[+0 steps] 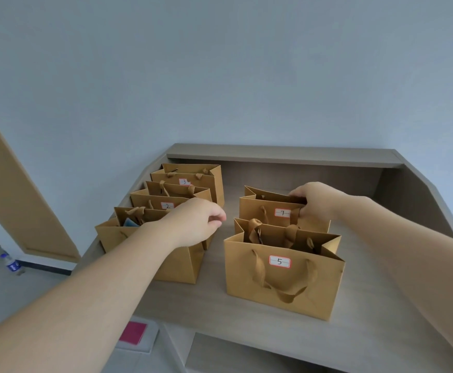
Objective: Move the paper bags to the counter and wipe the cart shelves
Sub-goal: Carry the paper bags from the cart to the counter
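Several brown paper bags with numbered labels stand on the grey counter (247,313). On the right, bag 5 (282,281) is nearest me and bag 7 (271,214) stands behind it. My right hand (315,201) grips the top rim of bag 7 at its right side. On the left stand bag 3 (193,179), bag 2 (163,201) and a nearer bag (177,262) whose label my arm hides. My left hand (195,222) hovers over that nearer bag with fingers loosely curled, holding nothing.
The counter has a raised back ledge (282,154) and side walls. A pink cloth (134,332) lies on a white surface below the counter's front left. A water bottle (11,263) stands on the floor by a wooden panel (18,200) at far left.
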Demonstrator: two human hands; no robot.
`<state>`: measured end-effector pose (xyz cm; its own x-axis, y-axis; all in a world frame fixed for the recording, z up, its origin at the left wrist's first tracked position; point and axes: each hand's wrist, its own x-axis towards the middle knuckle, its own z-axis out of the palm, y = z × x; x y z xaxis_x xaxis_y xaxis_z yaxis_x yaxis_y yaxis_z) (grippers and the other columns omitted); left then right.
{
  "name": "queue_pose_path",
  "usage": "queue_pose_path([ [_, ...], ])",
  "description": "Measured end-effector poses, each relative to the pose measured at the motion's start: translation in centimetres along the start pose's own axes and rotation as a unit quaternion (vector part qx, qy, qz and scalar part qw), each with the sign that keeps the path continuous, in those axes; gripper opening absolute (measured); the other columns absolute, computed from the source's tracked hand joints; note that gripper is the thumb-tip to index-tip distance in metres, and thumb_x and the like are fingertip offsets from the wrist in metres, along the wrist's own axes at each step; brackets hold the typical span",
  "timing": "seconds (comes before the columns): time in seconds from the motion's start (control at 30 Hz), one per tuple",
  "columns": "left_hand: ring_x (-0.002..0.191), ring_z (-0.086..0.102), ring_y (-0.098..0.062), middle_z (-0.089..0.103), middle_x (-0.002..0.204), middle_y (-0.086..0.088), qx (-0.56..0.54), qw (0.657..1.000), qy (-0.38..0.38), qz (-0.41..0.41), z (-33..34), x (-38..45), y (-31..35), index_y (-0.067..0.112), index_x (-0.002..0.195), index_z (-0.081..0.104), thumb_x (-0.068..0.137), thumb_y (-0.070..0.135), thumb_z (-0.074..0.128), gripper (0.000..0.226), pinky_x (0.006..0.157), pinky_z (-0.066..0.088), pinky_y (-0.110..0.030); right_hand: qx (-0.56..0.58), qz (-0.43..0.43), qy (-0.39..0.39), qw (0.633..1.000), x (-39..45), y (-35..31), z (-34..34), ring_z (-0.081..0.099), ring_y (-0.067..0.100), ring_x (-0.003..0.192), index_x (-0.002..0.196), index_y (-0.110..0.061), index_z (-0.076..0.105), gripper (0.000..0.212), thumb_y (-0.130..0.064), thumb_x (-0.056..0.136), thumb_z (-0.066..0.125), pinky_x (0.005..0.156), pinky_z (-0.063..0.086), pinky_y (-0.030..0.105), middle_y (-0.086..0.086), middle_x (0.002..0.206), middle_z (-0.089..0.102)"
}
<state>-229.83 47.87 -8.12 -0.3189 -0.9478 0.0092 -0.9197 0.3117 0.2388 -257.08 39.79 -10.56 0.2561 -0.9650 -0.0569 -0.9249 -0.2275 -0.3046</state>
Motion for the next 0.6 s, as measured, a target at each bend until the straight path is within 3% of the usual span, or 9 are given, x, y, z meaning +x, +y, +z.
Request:
queue_pose_path([
  [0.13,0.125,0.049,-0.013,0.055,0.134,0.005,0.005,1.000,0.008,-0.004,-0.4,0.1,0.3,0.025,0.125,0.059,0.099,0.019,0.045,0.030,0.100,0.036,-0.025,-0.013,-0.021,-0.046,0.999,-0.5,0.4,-1.1,0.061,0.018,0.100,0.123,-0.023,0.058,0.052,-0.013,0.076,0.078,0.092,0.053,0.033,-0.003,0.109,0.065],
  [0.37,0.120,0.053,-0.014,0.058,0.131,0.003,-0.005,1.000,0.017,0.007,-0.4,1.2,0.5,0.026,0.123,0.060,0.098,0.019,0.047,0.030,0.087,0.038,-0.015,-0.020,-0.022,-0.082,0.996,-1.3,1.7,-3.6,0.056,0.022,0.117,0.133,-0.019,0.051,0.065,-0.015,0.074,0.079,0.101,0.046,0.037,-0.001,0.129,0.059],
  [0.53,0.119,0.053,-0.014,0.058,0.130,0.003,-0.013,0.999,0.043,0.006,-1.1,2.4,1.8,0.026,0.123,0.060,0.097,0.020,0.047,0.029,0.096,0.041,-0.022,0.009,-0.006,-0.021,1.000,-2.3,2.4,-5.3,0.051,0.020,0.125,0.139,-0.020,0.046,0.058,-0.032,0.086,0.066,0.106,0.038,0.035,-0.001,0.139,0.052],
  [0.6,0.116,0.055,-0.013,0.059,0.129,0.003,-0.018,0.998,0.062,0.012,-1.3,3.1,2.6,0.027,0.123,0.060,0.097,0.023,0.048,0.029,0.091,0.042,-0.020,-0.018,0.009,0.032,0.999,-2.9,2.6,-5.7,0.049,0.022,0.127,0.140,-0.021,0.045,0.055,-0.041,0.091,0.057,0.107,0.038,0.036,0.000,0.141,0.050],
])
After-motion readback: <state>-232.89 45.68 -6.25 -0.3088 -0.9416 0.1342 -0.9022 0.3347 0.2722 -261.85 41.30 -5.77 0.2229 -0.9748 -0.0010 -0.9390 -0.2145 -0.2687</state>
